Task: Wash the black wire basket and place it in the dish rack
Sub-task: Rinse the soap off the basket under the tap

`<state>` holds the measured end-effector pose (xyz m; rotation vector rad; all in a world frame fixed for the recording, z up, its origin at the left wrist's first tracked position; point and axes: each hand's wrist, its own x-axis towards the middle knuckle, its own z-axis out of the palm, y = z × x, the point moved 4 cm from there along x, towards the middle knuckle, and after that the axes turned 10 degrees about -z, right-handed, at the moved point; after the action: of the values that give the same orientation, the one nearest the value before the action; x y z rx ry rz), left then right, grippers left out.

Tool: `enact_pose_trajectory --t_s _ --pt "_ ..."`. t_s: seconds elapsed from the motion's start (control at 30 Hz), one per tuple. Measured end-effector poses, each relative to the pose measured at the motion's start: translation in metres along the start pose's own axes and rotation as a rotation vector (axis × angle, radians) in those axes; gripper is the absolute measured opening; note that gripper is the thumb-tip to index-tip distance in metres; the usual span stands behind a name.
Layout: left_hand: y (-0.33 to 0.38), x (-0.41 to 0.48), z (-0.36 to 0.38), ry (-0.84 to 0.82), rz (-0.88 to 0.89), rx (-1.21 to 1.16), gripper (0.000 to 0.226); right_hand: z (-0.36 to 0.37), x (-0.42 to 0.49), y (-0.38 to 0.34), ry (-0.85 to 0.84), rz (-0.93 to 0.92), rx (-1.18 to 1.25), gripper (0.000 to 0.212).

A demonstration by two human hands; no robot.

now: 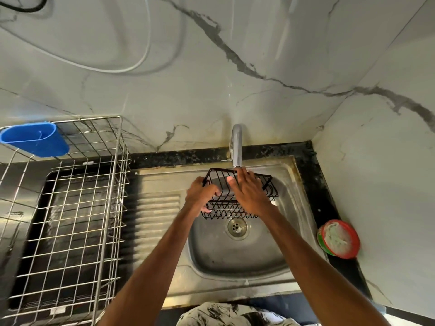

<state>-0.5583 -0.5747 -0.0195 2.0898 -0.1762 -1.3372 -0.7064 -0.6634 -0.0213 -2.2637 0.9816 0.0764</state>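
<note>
The black wire basket (264,184) hangs over the steel sink (237,257), just below the tap's spout (237,147). My left hand (200,194) grips the basket's left end, fingers curled round the wires. My right hand (249,191) lies across the basket's middle, fingers stretched toward the far rim under the spout, thumb inside the basket. No running water can be made out. The metal dish rack (70,208) stands on the counter at the left, with nothing on its wire floor.
A blue plastic cup holder (35,138) hangs on the rack's back left corner. A round red and green tub of dish soap (339,238) sits on the black counter at the right. The drain (236,228) lies below the basket. Marble walls close the back and right.
</note>
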Motion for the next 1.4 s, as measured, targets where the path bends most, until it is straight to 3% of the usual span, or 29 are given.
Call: enact_pose_trajectory --t_s 0.17,0.23,0.37,0.53,0.63,0.8,0.93,1.07,1.27,1.4 --pt "0.002 0.001 -0.003 0.019 0.022 0.018 0.036 0.018 -0.013 -0.054 -0.008 -0.299 0.026 0.071" --pt "0.003 0.0 -0.009 0.019 0.009 0.026 0.049 0.013 -0.009 -0.037 0.05 -0.281 0.021 0.069" --pt "0.005 0.001 -0.014 0.05 0.006 0.045 0.06 0.009 -0.002 0.006 0.046 -0.022 0.073 0.083" --pt "0.005 0.004 -0.015 0.044 0.009 -0.021 0.058 0.027 -0.015 -0.05 0.025 -0.269 0.007 0.081" --pt "0.006 0.003 -0.018 0.042 -0.01 -0.019 0.059 0.019 -0.016 -0.038 0.079 -0.298 -0.028 0.078" --pt "0.004 0.002 -0.025 0.042 -0.018 -0.045 0.05 0.004 -0.008 0.026 0.127 -0.045 0.1 0.063" --pt "-0.005 0.002 -0.035 0.04 -0.056 -0.062 0.05 0.003 -0.003 0.074 0.049 0.168 0.116 0.072" --pt "-0.015 0.004 -0.037 0.006 -0.142 -0.124 0.041 0.006 0.003 0.056 0.149 0.247 0.022 0.081" --pt "-0.025 0.005 -0.027 -0.054 -0.177 -0.241 0.037 0.033 -0.019 -0.074 0.153 -0.19 -0.102 0.095" --pt "-0.026 0.009 -0.033 -0.05 -0.089 -0.18 0.035 0.055 -0.03 -0.097 0.134 -0.353 -0.123 0.077"
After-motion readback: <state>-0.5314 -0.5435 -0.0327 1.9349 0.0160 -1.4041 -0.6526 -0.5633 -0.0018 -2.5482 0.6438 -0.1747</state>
